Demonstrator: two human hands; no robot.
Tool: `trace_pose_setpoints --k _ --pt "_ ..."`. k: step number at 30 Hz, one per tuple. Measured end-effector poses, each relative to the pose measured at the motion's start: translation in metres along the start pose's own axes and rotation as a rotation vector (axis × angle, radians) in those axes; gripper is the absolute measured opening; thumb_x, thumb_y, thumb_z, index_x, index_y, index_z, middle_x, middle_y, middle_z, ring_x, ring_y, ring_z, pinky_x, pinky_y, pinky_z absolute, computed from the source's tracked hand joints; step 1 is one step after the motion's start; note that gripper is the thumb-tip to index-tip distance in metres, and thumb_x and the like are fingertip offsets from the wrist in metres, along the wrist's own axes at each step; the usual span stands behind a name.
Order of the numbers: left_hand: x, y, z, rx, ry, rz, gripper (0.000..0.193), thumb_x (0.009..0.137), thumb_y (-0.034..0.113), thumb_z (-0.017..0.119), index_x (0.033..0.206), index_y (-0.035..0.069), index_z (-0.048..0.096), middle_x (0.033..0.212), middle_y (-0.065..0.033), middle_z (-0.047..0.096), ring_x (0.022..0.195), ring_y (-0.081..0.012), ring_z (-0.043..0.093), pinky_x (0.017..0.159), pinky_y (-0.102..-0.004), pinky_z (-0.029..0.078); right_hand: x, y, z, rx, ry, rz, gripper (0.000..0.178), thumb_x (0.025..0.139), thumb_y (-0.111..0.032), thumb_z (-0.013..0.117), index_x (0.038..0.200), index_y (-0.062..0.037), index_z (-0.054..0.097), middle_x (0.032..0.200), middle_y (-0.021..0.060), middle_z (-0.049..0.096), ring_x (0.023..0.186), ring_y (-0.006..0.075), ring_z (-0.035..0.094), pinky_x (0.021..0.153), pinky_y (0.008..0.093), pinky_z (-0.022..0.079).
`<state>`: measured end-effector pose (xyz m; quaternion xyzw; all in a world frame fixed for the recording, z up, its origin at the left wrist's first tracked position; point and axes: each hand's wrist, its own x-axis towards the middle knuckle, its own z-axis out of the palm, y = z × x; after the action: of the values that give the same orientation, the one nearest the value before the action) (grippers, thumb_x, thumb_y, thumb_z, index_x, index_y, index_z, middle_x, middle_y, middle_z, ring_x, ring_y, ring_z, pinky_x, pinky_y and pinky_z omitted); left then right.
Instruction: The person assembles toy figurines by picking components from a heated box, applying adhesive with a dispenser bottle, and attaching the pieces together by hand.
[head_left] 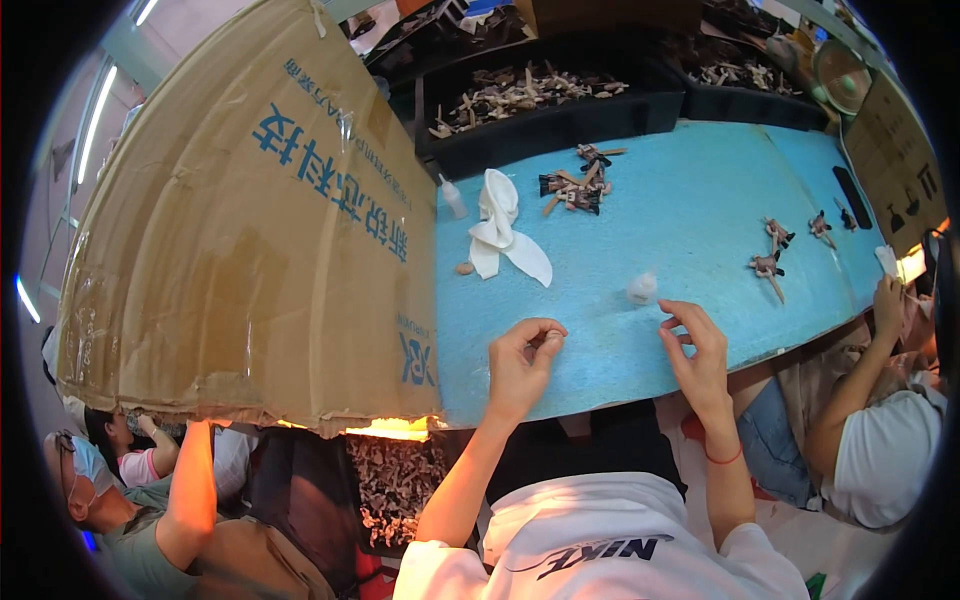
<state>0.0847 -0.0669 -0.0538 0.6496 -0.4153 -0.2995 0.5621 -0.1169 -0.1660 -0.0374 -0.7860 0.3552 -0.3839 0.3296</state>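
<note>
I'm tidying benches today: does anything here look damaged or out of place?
Mainly the cardboard at left: its near edge is ragged and its surface creased, so it looks worn. The white cloth lies twisted on the table, untidy rather than damaged.

Surface: lt. blue, faintly mottled. Front bottle: whitish, transl. Rear bottle: same. Cloth: plain wht. Centre figures: dusty pink-brn w/ blk parts, tan strips. R-side figures: same mix. Flat bar, far R: blk. Bin: blk; small parts inside: brn, cream, dk., mixed. Big carton: tan-brn, blue print. Wearer's tee: wht, blk lettering; legwear: blk; wrist cord: red. R co-worker's tee: wht; jeans: blue. L co-worker's mask: pale blue; shirt: grey-grn.
</note>
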Motion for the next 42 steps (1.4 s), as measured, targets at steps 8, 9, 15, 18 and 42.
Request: trace_pose_setpoints --k 8,9,15,18,42 --pt "0.009 -0.002 0.015 0.495 -0.121 0.244 0.019 0.081 0.013 0.06 0.095 0.001 0.065 0.074 -0.0153 0.061 0.062 -0.0261 0.059 0.057 -0.0337 0.045 -0.002 0.003 0.001 -0.022 -0.003 -0.005 0.034 0.075 0.007 0.059 0.108 -0.0025 0.057 0.1 0.0132 0.058 0.078 0.0211 0.06 0.059 0.0282 0.049" --pt "0.012 -0.002 0.017 0.606 -0.141 0.282 0.021 0.081 0.014 0.06 0.098 0.002 0.064 0.074 -0.017 0.061 0.062 -0.029 0.059 0.056 -0.0344 0.045 -0.001 0.005 0.001 -0.037 -0.005 -0.01 0.034 0.075 0.006 0.059 0.108 -0.0028 0.057 0.1 0.0133 0.058 0.078 0.0214 0.06 0.059 0.0286 0.05" --pt "0.056 0.005 0.014 0.788 -0.104 0.359 0.017 0.082 0.015 0.058 0.093 0.005 0.067 0.067 -0.0134 0.061 0.063 -0.0316 0.059 0.056 -0.0373 0.045 0.002 0.015 -0.008 -0.1 0.014 -0.017 0.033 0.075 0.006 0.059 0.107 -0.0017 0.057 0.1 0.0138 0.057 0.079 0.0231 0.06 0.06 0.0298 0.051" --pt "0.101 0.009 0.016 0.619 -0.054 0.237 0.016 0.08 0.016 0.061 0.09 0.004 0.064 0.068 -0.0154 0.06 0.066 -0.0335 0.06 0.059 -0.0422 0.046 0.002 0.019 -0.009 -0.097 0.048 -0.043 0.033 0.075 0.006 0.06 0.107 -0.0013 0.057 0.099 0.0139 0.058 0.079 0.0235 0.06 0.06 0.0291 0.051" --pt "0.138 -0.016 0.043 0.507 0.139 0.313 0.032 0.065 0.007 0.073 0.094 -0.005 0.063 0.096 -0.0199 0.057 0.078 -0.0269 0.059 0.069 -0.0346 0.048 0.023 0.051 0.013 0.227 -0.02 0.118 0.023 0.075 -0.002 0.064 0.096 0.002 0.054 0.095 0.0116 0.062 0.078 0.0178 0.061 0.064 0.026 0.049"
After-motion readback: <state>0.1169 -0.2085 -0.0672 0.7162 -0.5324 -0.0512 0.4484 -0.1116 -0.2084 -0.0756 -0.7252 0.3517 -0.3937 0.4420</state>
